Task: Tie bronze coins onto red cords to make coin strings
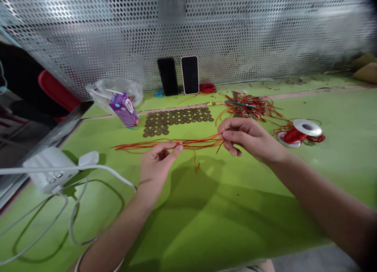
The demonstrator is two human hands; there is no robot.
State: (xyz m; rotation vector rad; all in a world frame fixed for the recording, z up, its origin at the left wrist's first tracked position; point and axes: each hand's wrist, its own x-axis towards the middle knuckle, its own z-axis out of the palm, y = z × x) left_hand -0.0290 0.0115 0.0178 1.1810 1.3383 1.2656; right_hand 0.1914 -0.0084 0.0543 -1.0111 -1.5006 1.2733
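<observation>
A bundle of thin red cords (132,145) lies across the green table. Between thumb and index finger, my left hand (159,162) pinches a small knotted piece of red cord (178,143), which looks partly orange. To its right, my right hand (247,138) pinches the end of a red cord (213,137) that runs from the left hand's piece. A loose cord end (195,162) hangs down between the hands. Behind them, several rows of round coins with holes (179,118) lie flat. What the curled lower fingers hold, if anything, is hidden.
A heap of corded coins (247,105) and a spool of red cord (297,134) are at right. Two phones (190,75) lean on the perforated metal panel (141,40). A purple box (124,109), plastic bag (100,93) and white charger (50,168) with cables are at left.
</observation>
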